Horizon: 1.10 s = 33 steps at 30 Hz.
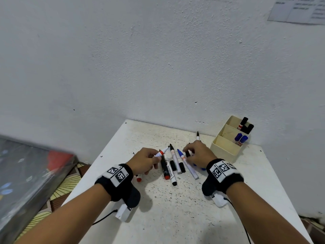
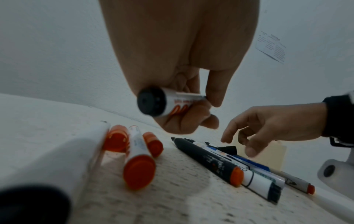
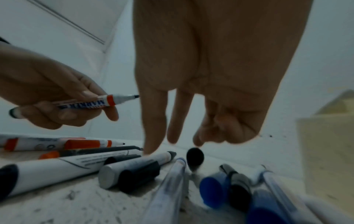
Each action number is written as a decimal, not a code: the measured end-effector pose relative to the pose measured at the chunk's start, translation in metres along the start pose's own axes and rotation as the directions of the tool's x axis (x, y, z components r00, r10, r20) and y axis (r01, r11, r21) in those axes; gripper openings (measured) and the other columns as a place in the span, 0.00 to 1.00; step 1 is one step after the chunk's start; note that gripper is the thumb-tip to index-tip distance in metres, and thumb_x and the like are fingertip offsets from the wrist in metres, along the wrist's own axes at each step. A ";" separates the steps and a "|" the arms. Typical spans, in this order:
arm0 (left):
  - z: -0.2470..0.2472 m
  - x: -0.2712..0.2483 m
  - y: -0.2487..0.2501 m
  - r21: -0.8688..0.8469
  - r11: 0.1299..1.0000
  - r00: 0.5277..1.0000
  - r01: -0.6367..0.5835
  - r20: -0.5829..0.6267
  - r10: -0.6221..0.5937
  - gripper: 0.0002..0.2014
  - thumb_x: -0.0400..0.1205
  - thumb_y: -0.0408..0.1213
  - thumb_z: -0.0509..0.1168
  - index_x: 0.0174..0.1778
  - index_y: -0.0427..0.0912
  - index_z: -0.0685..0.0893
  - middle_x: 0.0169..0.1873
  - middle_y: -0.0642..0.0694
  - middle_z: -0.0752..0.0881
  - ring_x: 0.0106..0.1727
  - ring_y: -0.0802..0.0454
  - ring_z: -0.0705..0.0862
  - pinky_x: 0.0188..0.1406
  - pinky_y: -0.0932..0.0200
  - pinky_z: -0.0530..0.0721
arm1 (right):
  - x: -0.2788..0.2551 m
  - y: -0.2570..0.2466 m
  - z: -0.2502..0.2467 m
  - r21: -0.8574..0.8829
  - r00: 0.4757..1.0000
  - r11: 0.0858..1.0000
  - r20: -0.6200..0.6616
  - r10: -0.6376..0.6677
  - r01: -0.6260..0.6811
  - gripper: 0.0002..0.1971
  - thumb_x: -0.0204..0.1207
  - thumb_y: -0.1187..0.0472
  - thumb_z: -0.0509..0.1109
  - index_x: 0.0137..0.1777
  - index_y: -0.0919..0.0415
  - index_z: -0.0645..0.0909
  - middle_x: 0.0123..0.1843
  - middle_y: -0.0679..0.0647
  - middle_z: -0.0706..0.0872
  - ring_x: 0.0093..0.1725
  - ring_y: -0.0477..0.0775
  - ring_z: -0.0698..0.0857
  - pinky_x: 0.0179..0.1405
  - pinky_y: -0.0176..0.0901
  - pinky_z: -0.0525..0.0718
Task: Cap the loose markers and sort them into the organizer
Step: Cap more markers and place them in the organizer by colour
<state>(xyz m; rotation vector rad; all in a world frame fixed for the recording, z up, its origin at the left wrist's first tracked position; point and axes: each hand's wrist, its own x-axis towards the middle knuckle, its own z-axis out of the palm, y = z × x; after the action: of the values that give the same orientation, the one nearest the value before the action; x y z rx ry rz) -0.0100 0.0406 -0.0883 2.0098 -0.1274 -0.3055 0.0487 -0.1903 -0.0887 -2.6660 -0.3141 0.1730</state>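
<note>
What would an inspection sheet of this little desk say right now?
Surface: white speckled table, worn.
Job's things: uncapped markers and loose caps lie in a pile; capped black and blue markers stand in the cream organizer.
Clutter: nothing seen.
Grip: left hand holds an uncapped red-banded marker; right hand reaches down to a black cap, contact unclear.
Cables: a black cable runs from each wrist camera.
Surroundings: white wall, paper sheet pinned up.

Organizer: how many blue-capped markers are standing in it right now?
2: one blue-capped marker and a second right beside it, both in the organizer's middle compartment. Others could be hidden below its walls.
</note>
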 end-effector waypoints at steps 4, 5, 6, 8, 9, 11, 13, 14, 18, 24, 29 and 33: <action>-0.001 0.000 -0.002 -0.001 1.000 1.000 -0.001 0.003 0.001 0.11 0.85 0.33 0.62 0.36 0.47 0.80 0.29 0.45 0.84 0.22 0.51 0.73 0.20 0.62 0.74 | -0.001 -0.010 0.010 -0.180 0.974 0.982 0.226 -0.010 0.052 0.20 0.62 0.62 0.80 0.56 0.55 0.87 0.56 0.51 0.81 0.49 0.55 0.85 0.48 0.48 0.86; -0.001 0.000 -0.002 0.005 1.000 1.000 -0.003 0.007 0.003 0.11 0.85 0.33 0.61 0.36 0.46 0.80 0.29 0.45 0.84 0.21 0.51 0.73 0.19 0.63 0.74 | -0.001 -0.011 0.013 -0.195 0.974 0.979 0.228 -0.006 0.052 0.18 0.62 0.63 0.81 0.53 0.57 0.88 0.55 0.54 0.84 0.49 0.56 0.86 0.49 0.51 0.87; 0.000 0.000 -0.001 0.008 1.000 1.000 -0.004 0.010 0.004 0.11 0.85 0.33 0.61 0.37 0.45 0.80 0.29 0.45 0.84 0.21 0.51 0.73 0.19 0.63 0.74 | -0.002 -0.012 0.014 -0.197 0.978 0.979 0.210 -0.003 0.045 0.15 0.63 0.63 0.81 0.51 0.58 0.89 0.54 0.54 0.86 0.49 0.56 0.86 0.50 0.53 0.87; 0.000 -0.001 -0.001 0.007 1.000 1.000 -0.006 0.015 0.006 0.09 0.85 0.34 0.61 0.39 0.43 0.80 0.29 0.46 0.84 0.21 0.51 0.73 0.19 0.63 0.74 | -0.004 -0.012 0.015 -0.148 0.995 0.989 0.101 -0.003 0.018 0.11 0.66 0.60 0.79 0.49 0.56 0.88 0.50 0.52 0.84 0.47 0.53 0.84 0.49 0.50 0.86; 0.000 -0.001 -0.001 0.004 1.000 1.000 -0.008 0.016 0.008 0.09 0.85 0.34 0.61 0.40 0.42 0.81 0.29 0.46 0.84 0.21 0.51 0.73 0.19 0.62 0.74 | -0.005 -0.013 0.012 -0.081 1.000 0.997 0.017 -0.011 0.012 0.10 0.67 0.59 0.78 0.49 0.56 0.85 0.47 0.50 0.83 0.44 0.50 0.82 0.45 0.46 0.84; -0.001 0.000 0.000 0.003 1.000 1.000 -0.008 0.014 0.007 0.08 0.85 0.34 0.61 0.40 0.42 0.81 0.29 0.46 0.84 0.21 0.51 0.73 0.19 0.63 0.74 | -0.007 -0.016 0.005 0.142 0.991 0.989 -0.135 -0.017 0.037 0.09 0.70 0.58 0.77 0.47 0.56 0.81 0.41 0.50 0.81 0.36 0.48 0.78 0.35 0.42 0.78; 0.000 0.001 0.001 0.002 1.000 1.000 -0.003 0.013 0.003 0.08 0.86 0.34 0.61 0.41 0.41 0.81 0.29 0.46 0.84 0.20 0.52 0.73 0.18 0.63 0.74 | -0.006 -0.022 0.000 0.331 0.972 0.940 -0.234 -0.001 0.080 0.12 0.69 0.58 0.78 0.47 0.54 0.78 0.40 0.51 0.82 0.33 0.47 0.78 0.31 0.39 0.76; 0.001 0.001 0.002 0.000 1.000 1.000 -0.003 0.016 0.003 0.07 0.86 0.34 0.61 0.43 0.39 0.82 0.29 0.46 0.84 0.20 0.52 0.73 0.18 0.63 0.74 | -0.006 -0.026 -0.001 0.385 0.964 0.918 -0.267 0.010 0.098 0.13 0.68 0.58 0.79 0.47 0.55 0.78 0.40 0.51 0.84 0.34 0.46 0.80 0.31 0.38 0.77; 0.004 0.003 0.005 -0.018 1.000 1.000 -0.015 0.020 0.015 0.06 0.85 0.34 0.61 0.49 0.36 0.83 0.29 0.46 0.83 0.21 0.51 0.72 0.19 0.62 0.74 | -0.008 -0.040 0.000 0.487 0.957 0.864 -0.291 0.017 0.132 0.12 0.67 0.59 0.80 0.45 0.58 0.79 0.39 0.52 0.86 0.36 0.49 0.82 0.35 0.40 0.79; 0.003 0.003 0.005 -0.037 0.999 1.000 -0.019 0.006 0.019 0.06 0.85 0.34 0.61 0.52 0.36 0.82 0.28 0.47 0.83 0.22 0.50 0.72 0.20 0.61 0.74 | -0.011 -0.050 0.010 0.614 0.986 0.782 -0.165 -0.009 0.110 0.14 0.68 0.55 0.80 0.41 0.60 0.77 0.42 0.60 0.89 0.42 0.61 0.87 0.39 0.51 0.84; 0.004 0.000 0.003 -0.014 1.000 0.999 -0.024 0.032 0.025 0.08 0.85 0.35 0.62 0.52 0.33 0.82 0.28 0.48 0.83 0.23 0.50 0.72 0.21 0.60 0.75 | -0.013 -0.053 0.012 0.734 0.990 0.677 -0.124 0.066 0.047 0.11 0.71 0.66 0.77 0.41 0.62 0.74 0.42 0.62 0.90 0.35 0.56 0.88 0.33 0.47 0.82; 0.004 -0.001 0.002 0.001 0.999 0.998 -0.037 0.044 0.037 0.08 0.85 0.34 0.62 0.41 0.42 0.81 0.28 0.48 0.83 0.23 0.49 0.72 0.22 0.59 0.75 | -0.008 -0.045 0.014 0.859 0.979 0.510 -0.068 0.192 -0.040 0.09 0.70 0.72 0.75 0.43 0.64 0.77 0.40 0.66 0.89 0.30 0.55 0.82 0.29 0.44 0.79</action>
<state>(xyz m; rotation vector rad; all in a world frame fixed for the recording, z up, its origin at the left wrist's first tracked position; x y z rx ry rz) -0.0123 0.0363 -0.0881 2.0012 -0.1922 -0.3261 0.0303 -0.1468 -0.0802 -1.6640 0.0320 0.1139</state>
